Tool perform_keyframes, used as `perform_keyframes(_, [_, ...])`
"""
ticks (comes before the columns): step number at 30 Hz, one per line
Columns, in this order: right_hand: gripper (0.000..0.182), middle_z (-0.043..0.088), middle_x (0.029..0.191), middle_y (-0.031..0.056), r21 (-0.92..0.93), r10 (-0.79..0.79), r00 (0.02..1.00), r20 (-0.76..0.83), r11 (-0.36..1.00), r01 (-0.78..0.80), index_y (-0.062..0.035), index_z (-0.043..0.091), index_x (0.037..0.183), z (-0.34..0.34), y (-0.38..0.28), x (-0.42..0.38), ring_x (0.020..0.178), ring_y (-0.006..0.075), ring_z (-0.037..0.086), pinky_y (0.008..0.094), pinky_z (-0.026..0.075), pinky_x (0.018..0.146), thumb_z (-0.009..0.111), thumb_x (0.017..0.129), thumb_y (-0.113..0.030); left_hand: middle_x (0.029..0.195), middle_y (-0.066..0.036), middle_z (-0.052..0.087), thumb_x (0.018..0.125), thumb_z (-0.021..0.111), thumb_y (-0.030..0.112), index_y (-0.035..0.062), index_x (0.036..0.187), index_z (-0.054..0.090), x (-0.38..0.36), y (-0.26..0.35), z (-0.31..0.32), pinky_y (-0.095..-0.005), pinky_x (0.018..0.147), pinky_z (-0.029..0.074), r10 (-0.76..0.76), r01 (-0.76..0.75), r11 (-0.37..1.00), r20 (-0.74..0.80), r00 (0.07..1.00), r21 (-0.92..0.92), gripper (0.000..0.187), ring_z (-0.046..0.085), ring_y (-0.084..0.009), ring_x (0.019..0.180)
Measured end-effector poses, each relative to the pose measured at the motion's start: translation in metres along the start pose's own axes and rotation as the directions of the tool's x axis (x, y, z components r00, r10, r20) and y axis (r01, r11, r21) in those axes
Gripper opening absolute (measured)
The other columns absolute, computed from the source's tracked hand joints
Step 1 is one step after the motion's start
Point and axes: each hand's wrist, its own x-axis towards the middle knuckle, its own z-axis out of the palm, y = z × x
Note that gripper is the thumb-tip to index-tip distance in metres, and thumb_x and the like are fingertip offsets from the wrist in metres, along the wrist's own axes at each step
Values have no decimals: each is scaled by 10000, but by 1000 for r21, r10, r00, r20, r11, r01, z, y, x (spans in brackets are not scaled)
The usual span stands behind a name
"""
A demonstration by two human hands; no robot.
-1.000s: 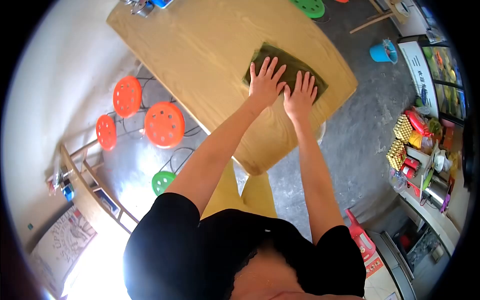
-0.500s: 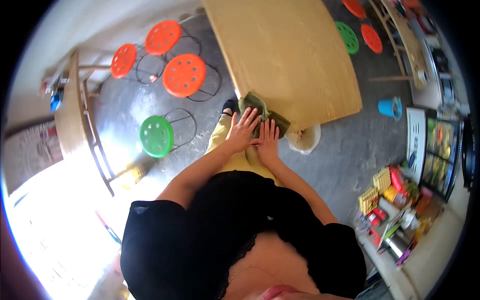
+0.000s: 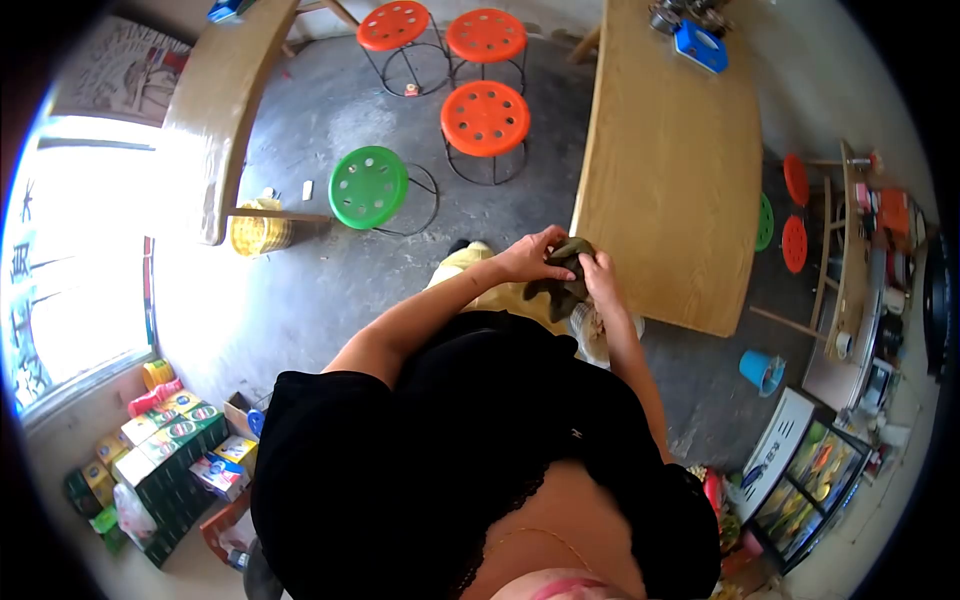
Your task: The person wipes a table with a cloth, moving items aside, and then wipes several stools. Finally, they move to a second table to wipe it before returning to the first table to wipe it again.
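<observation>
fingers of our left hand are curled in on the bunched dark green cloth, while our right hand grips its other side, barely opened beyond the folds. we hold it by the near edge of the wooden table. we judge this step as gathering the cloth; the next move calls for firm, even grips.

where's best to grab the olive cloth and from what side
I'd pinch the cloth at either side of its bunched upper part, coming from the side away from the table. It is limp and gathered between the left hand and right hand, with loose folds spilling free, so a single grip would probably let it sag.
</observation>
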Motion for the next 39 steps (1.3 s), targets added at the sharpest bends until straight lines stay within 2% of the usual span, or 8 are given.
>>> perform_keyframes(6, [296, 639, 1012, 63, 401, 259, 954, 151, 866, -299, -21, 576, 1137, 24, -90, -26, 861, 164, 632, 290, 520, 776, 672, 867, -98, 990, -67, 708, 841, 657, -33, -16, 1096, 649, -21, -5, -112, -281, 819, 533, -114, 152, 964, 179, 977, -217, 256, 656, -114, 919])
perform_keyframes(8, [411, 626, 1035, 63, 134, 162, 945, 283, 969, -206, -18, 543, 1169, 30, -97, -27, 870, 167, 621, 292, 508, 790, 733, 818, -116, 911, -49, 709, 843, 720, 44, -21, 1017, 677, -26, 5, -126, -243, 753, 517, -59, 80, 978, 116, 992, -191, 190, 649, -89, 850])
perform_keyframes(11, [398, 629, 990, 57, -255, -138, 986, 97, 954, 159, -14, 567, 1139, 45, -82, -41, 913, 144, 597, 275, 464, 829, 740, 797, -123, 831, 16, 664, 865, 747, 149, -6, 932, 694, -31, 20, -163, -225, 655, 457, -206, 220, 973, 172, 963, -67, 177, 569, -36, 751])
perform_keyframes(13, [334, 640, 965, 36, -310, -10, 999, 53, 950, 26, 8, 606, 1093, 52, -103, -60, 879, 119, 589, 253, 462, 802, 736, 817, -126, 819, 23, 658, 861, 758, 180, -9, 929, 693, -34, 27, -174, -224, 638, 443, -207, 235, 962, 190, 960, -139, 211, 558, -37, 733])
perform_keyframes(18, [246, 582, 772, -17, -47, 21, 995, -93, 999, -25, 8, 673, 1039, 46, -81, -115, 752, 65, 509, 243, 414, 683, 669, 919, -207, 894, 4, 682, 851, 777, 202, 20, 1021, 687, -27, 24, -179, -251, 682, 498, -132, 324, 840, 414, 900, -436, 264, 622, -87, 761])
perform_keyframes(29, [295, 562, 764, -27, 135, -101, 875, -474, 973, 186, 20, 648, 964, 30, -43, -180, 702, 86, 447, 297, 374, 635, 606, 980, -271, 930, -19, 697, 1010, 567, 259, 47, 1004, 654, -54, 19, -80, -275, 773, 541, -153, 302, 595, 264, 952, -744, 229, 659, -111, 841])
perform_keyframes(34, [385, 603, 738, 48, -171, -91, 839, -536, 985, -3, 46, 659, 965, 27, -11, -199, 694, 104, 510, 293, 426, 658, 591, 985, -332, 895, -28, 685, 1017, 554, 321, -3, 993, 660, -82, 15, -48, -255, 707, 502, -236, 219, 831, 33, 971, -511, 342, 624, -102, 770])
perform_keyframes(39, [460, 631, 1136, 27, 473, 3, 982, -189, 876, 89, -79, 578, 1255, 93, 14, -175, 971, 134, 641, 366, 566, 844, 531, 1002, -460, 721, -50, 612, 993, 578, 294, -13, 884, 649, -152, 59, -8, -311, 588, 446, -71, 73, 997, -223, 972, 2, 333, 580, -163, 661])
